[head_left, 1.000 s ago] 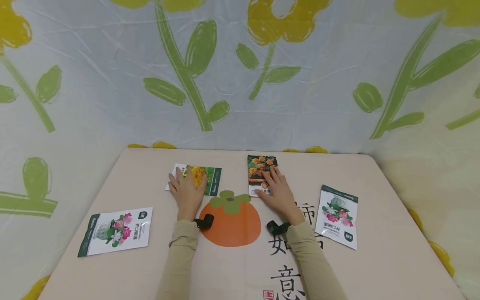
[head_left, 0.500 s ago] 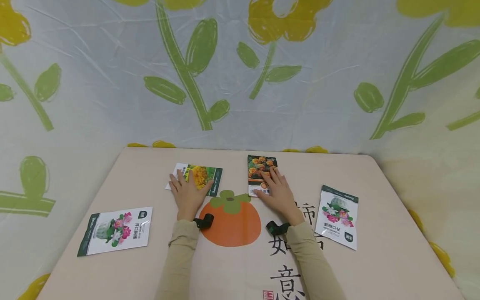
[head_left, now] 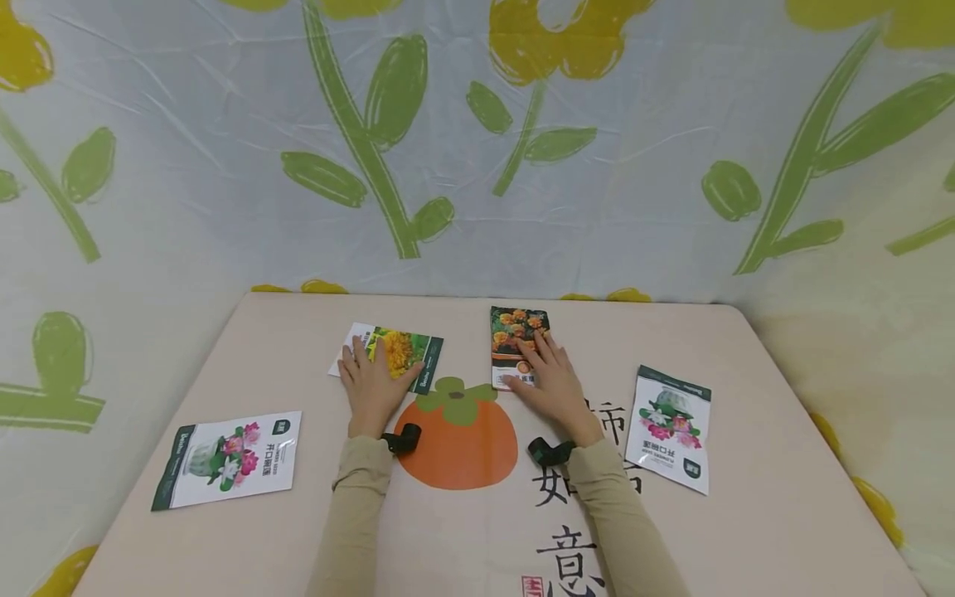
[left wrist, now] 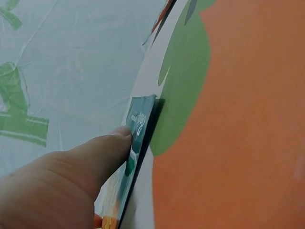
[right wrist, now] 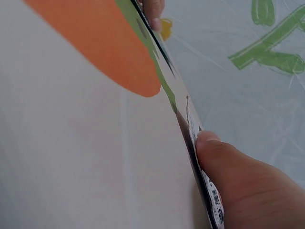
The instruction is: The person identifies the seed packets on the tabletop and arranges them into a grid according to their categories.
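In the head view my left hand (head_left: 373, 391) rests with fingers spread on a seed packet with yellow flowers (head_left: 399, 352), lying sideways at the back left. Its thumb presses near the packet's dark green end (left wrist: 136, 126) in the left wrist view. My right hand (head_left: 555, 385) lies with straight fingers over the lower right part of an upright-lying marigold seed packet (head_left: 507, 329). In the right wrist view the right thumb (right wrist: 214, 148) touches that packet's white end (right wrist: 215, 202). Parts of both packets are hidden under the hands.
Two white seed packets with pink flowers lie on the table, one at the left (head_left: 227, 460) and one at the right (head_left: 669, 429). The pale tablecloth (head_left: 776, 514) carries an orange persimmon print (head_left: 457, 452) and black characters. A flower-patterned sheet (head_left: 597, 215) hangs behind.
The left thumb has spread away to the right across its packet. That packet has turned slightly clockwise. The right hand and marigold packet stay nearly still.
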The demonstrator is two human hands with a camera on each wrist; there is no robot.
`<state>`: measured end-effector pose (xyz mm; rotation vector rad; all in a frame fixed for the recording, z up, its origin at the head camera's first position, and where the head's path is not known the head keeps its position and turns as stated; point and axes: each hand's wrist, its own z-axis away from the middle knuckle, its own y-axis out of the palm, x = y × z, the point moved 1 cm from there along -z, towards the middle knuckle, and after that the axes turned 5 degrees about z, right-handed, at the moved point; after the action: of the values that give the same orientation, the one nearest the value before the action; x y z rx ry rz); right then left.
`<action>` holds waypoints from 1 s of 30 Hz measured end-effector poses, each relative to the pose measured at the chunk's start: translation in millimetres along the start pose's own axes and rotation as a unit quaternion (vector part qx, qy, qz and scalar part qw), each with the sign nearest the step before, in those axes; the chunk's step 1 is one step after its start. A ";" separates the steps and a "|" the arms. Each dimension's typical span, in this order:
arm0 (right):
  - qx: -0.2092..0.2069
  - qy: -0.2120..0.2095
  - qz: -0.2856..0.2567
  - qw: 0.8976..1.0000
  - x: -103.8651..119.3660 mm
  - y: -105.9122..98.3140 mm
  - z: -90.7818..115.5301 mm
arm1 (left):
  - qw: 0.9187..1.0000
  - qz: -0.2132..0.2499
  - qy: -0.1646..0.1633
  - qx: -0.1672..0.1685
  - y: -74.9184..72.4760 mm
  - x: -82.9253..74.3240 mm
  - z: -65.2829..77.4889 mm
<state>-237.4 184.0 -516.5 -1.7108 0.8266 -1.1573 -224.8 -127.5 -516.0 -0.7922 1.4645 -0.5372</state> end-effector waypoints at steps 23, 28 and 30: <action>0.005 0.007 -0.002 1.000 -0.1 0.2 -1.6 | 0.996 -0.025 0.008 0.088 -14.1 -12.7 1.9; 0.009 0.008 -0.002 1.000 0.3 0.1 -0.9 | 0.994 -0.032 0.015 0.105 -13.7 -16.6 3.8; 0.008 0.007 -0.002 1.000 0.3 0.3 -0.9 | 0.993 -0.037 0.021 0.113 -11.6 -18.4 4.1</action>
<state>-238.2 183.3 -516.5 -1.6940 0.8206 -1.1775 -220.2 -120.7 -495.4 -0.6604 1.3878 -0.7669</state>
